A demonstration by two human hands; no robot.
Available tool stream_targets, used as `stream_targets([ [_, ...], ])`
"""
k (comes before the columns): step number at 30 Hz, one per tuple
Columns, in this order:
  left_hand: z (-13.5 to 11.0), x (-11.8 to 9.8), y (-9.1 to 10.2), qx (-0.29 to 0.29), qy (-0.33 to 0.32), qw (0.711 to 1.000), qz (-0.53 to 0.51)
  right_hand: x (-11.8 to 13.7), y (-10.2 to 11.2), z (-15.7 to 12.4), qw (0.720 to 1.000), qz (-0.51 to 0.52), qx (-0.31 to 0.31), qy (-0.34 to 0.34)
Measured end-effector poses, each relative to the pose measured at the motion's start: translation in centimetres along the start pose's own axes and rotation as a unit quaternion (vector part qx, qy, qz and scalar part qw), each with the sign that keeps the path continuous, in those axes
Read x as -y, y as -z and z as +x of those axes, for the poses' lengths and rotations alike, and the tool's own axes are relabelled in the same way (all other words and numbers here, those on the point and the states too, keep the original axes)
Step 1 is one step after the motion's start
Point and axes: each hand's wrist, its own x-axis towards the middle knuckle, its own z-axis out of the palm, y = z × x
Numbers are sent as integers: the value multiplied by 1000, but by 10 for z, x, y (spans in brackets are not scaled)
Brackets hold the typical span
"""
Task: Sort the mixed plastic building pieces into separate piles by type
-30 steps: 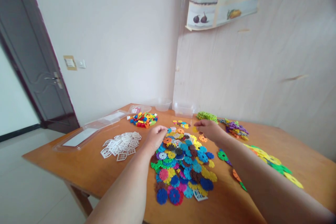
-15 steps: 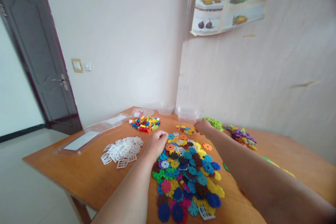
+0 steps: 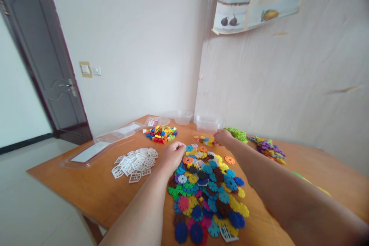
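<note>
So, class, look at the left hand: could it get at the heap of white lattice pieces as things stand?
Probably yes. The left hand rests on the coloured disc pile at its edge; the white lattice pieces lie just to its left, with only bare table between them.

Orange-brown wooden surface [image 3: 95, 196], pushed into a room corner. At centre, a broad heap of many-coloured discs [image 3: 206, 188]. Just beyond the heap, a small cluster of yellow and orange discs [image 3: 203, 140], with one orange disc [image 3: 229, 160] lying apart. To the left, a pile of white grids [image 3: 134, 161] and a long clear tray [image 3: 95, 150] along the edge. Near the far edge, bright bricks [image 3: 160, 133], a clear bowl [image 3: 183, 117] and a clear tub [image 3: 206, 123]. To the right, green pieces [image 3: 235, 133] beside a purple pile [image 3: 269, 149].
</note>
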Motion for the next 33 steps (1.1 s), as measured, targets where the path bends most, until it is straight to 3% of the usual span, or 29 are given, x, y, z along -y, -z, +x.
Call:
stream_targets([
  [5, 0, -1, 0, 0, 2, 1000, 1, -13, 13, -15, 997, -23, 8, -77],
  [11, 1, -1, 0, -4, 3, 1000, -23, -30, 35, -48, 995, -47, 81, -28],
  [16, -1, -4, 0, -5, -1, 1000, -20, -42, 37, -65, 989, -86, 124, 7],
  [24, 1, 1, 0, 3, -7, 1000, -27, -43, 27, -64, 987, -114, 117, 10],
  [33, 5, 6, 0, 15, 0, 999, -37, -54, 33, -69, 995, -61, 83, -16],
])
